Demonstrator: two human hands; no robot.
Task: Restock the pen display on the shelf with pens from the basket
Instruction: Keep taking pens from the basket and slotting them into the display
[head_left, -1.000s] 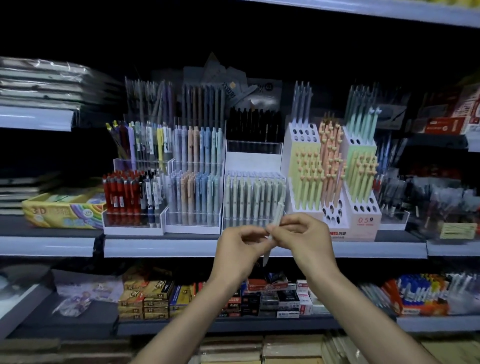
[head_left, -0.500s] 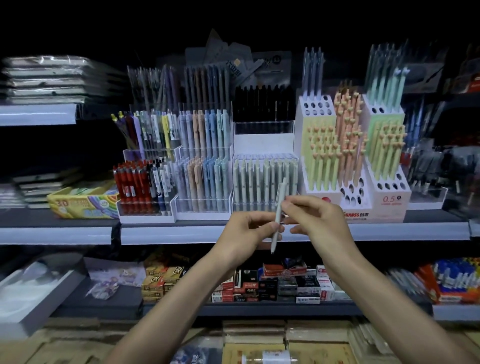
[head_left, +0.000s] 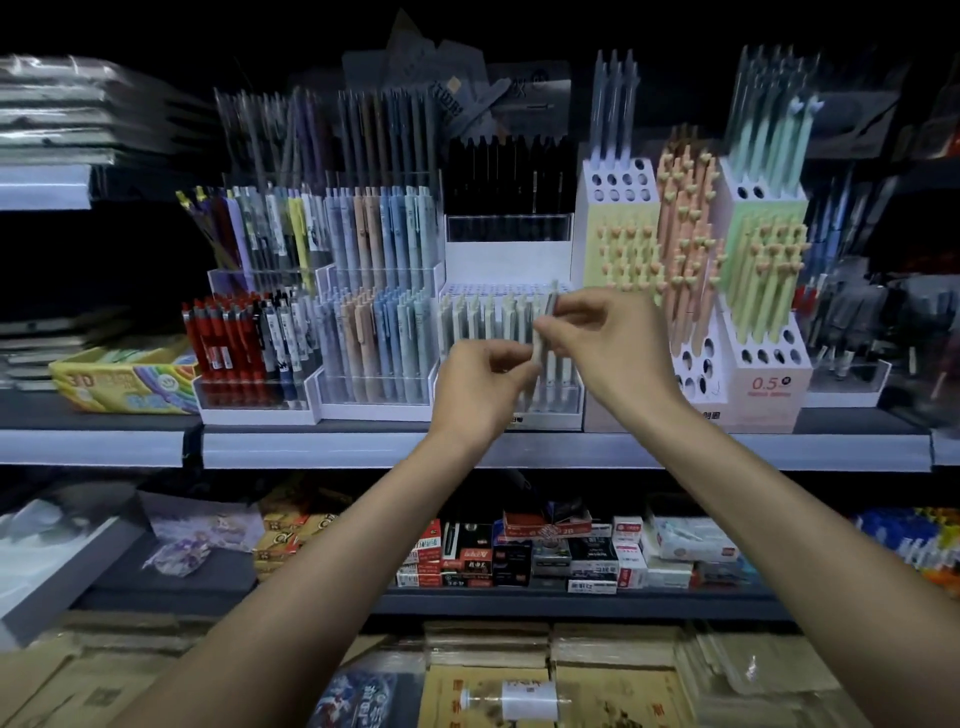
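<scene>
- The shelf (head_left: 571, 449) runs across the middle of the frame. No basket is in view, so the stock to draw from cannot be placed.
- The pen display (head_left: 558, 410) stands at centre: a clear-fronted tray packed with upright pale grey-green pens. The rows look tight, so a pen pushed in at a slant could jam against its neighbours or tip them forward over the low front wall.
- The tiered holder (head_left: 769, 395), right of centre, reads "0.5" in red on its pink front. The characters printed below are too small to read. It stands just beside the tray, and a wide swing of the elbow could knock its tall pens.
- The yellow box (head_left: 124, 379), at the left edge of the shelf, shows "3D".
- The right hand (head_left: 613, 348), at centre, has its grip clamped on the pen's upper half, thumb against forefinger.
- The left hand (head_left: 478, 387), just lower left of it, has its grip closed on the pen's lower part. Blur softens the fingertips.
- A red box (head_left: 545, 527) on the shelf below reads "2B".
- The pen (head_left: 538, 351) hangs tilted in front of the tray's right end, not yet seated. If either pinch slips, it would likely drop to the lower shelf.
</scene>
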